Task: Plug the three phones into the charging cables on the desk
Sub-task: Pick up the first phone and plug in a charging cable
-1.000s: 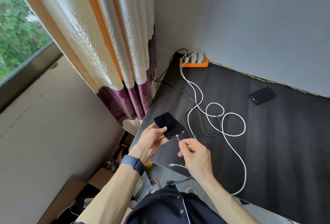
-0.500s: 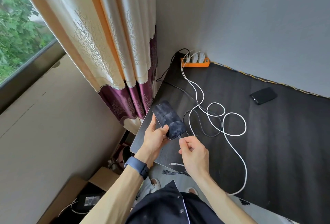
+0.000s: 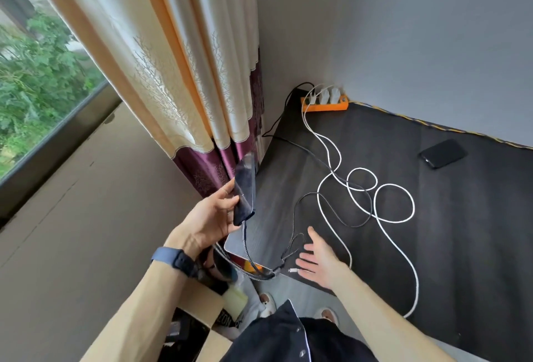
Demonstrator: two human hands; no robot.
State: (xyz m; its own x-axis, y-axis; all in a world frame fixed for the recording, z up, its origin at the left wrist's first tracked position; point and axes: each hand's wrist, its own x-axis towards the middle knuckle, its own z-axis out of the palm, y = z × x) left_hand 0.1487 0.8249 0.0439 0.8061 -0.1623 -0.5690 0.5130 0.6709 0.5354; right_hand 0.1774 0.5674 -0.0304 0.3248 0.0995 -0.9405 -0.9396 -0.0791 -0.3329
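Observation:
My left hand [image 3: 212, 219] grips a dark phone [image 3: 245, 188], held upright and edge-on beyond the desk's left edge. A dark braided cable [image 3: 248, 249] hangs from the phone's lower end and loops back onto the desk. My right hand [image 3: 318, 259] hovers open, fingers spread, over the desk's near left corner, next to a loose white connector [image 3: 293, 270]. White cables [image 3: 383, 203] coil across the black desk [image 3: 461, 232]. A second black phone [image 3: 442, 153] lies flat at the far right, with no cable in it.
An orange power strip [image 3: 324, 105] with white chargers sits in the far corner against the grey wall. A cream and purple curtain [image 3: 184, 73] hangs left of the desk. Cardboard boxes [image 3: 202, 321] stand on the floor below the desk's left edge.
My right hand let go of the dark cable's plug and opened over the desk corner. My left hand swung the phone up and left, off the desk, with the cable now hanging from it.

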